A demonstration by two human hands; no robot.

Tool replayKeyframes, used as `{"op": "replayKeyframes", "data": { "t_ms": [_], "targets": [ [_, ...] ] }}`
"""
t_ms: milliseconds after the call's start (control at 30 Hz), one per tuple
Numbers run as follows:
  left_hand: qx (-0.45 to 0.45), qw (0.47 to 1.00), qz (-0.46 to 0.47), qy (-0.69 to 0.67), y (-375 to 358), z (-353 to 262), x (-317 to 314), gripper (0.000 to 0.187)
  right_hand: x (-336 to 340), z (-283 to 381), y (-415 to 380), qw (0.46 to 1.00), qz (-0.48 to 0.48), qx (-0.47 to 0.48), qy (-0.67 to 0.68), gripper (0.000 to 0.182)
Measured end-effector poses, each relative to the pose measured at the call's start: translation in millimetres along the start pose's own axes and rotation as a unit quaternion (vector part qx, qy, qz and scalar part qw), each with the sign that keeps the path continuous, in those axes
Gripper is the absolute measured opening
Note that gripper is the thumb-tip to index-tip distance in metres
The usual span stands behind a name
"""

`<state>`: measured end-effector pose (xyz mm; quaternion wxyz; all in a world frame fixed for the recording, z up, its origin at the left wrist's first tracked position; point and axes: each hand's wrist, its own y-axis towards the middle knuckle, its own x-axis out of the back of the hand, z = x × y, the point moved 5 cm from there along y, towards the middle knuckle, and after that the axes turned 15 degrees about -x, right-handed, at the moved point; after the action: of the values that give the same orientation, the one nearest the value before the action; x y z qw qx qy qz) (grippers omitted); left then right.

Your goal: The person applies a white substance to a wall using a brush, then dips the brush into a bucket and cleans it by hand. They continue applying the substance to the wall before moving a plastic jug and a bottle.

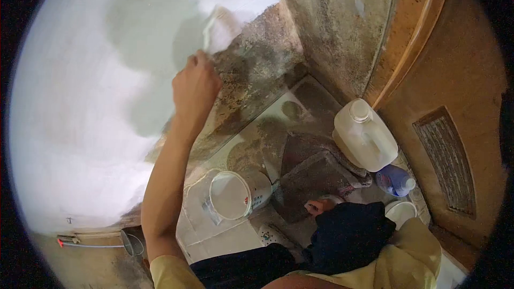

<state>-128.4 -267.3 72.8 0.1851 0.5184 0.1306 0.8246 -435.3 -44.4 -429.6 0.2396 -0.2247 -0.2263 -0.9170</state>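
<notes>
My left hand [197, 83] is raised against the wall, fingers closed round a pale, flat, brush-like tool [222, 29] blurred by motion. The tool lies over the border between the white wall surface [69, 101] and a dark, stained patch [257, 61]. Below the hand, on the floor, a white bucket [230, 195] holds pale material. My right hand cannot be seen; a yellow sleeve [415, 254] shows at lower right.
A large white jug [367, 136], a blue bottle [395, 181] and a white round container [401, 213] stand along the brown panel [471, 107] at right. A dark cloth [313, 176] lies on the floor. Dark-clothed knees [348, 235] fill the bottom.
</notes>
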Motion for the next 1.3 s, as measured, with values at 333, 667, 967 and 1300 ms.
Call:
{"op": "replayKeyframes", "data": {
  "t_ms": [333,667,967,1300],
  "targets": [
    [-0.066,0.998,-0.012,-0.011,116.6,-51.0,-12.0,0.029,31.4,36.0,37.8,0.988,0.088,-0.127,-0.005,0.022],
    [-0.018,1.0,0.0,0.001,78.0,-11.4,-13.4,0.019,48.4,55.2,54.3,0.97,0.165,-0.177,0.023,0.022],
    [0.031,0.998,0.011,0.047,-18.9,24.9,14.6,0.018,48.0,51.5,47.8,0.989,0.126,-0.078,-0.009,0.018],
    [0.012,0.999,0.009,-0.036,50.6,-35.1,-14.5,0.021,41.3,47.9,50.8,0.965,0.179,-0.186,0.04,0.027]
  ]
}}
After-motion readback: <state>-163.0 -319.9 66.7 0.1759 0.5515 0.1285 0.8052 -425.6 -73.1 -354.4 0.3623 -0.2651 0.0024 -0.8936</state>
